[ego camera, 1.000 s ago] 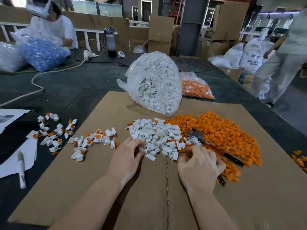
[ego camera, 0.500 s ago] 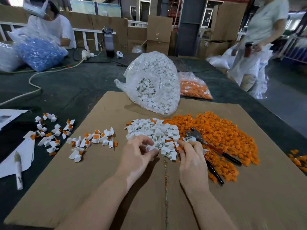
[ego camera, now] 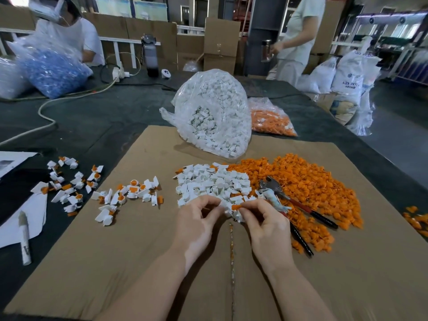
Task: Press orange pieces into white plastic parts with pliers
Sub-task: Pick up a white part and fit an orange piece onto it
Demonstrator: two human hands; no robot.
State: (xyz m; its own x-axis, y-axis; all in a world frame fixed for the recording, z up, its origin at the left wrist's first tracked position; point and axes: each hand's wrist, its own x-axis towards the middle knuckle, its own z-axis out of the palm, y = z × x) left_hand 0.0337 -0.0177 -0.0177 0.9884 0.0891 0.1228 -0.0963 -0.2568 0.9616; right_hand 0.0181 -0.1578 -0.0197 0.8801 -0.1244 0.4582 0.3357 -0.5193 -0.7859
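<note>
Orange piece in right grip | left grip curled, contents unclear | pliers beside

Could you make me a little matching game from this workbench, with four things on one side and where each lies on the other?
Things:
1. pliers
2. marker pen
3. bag of white parts
4. finished pieces

Places:
A. on white paper at the table's left edge
B. left part of the cardboard, left of the hands
C. on the loose orange pile, right of the hands
D. far edge of the cardboard, behind the loose white pile

Pairs: 1-C, 2-A, 3-D, 4-B
</note>
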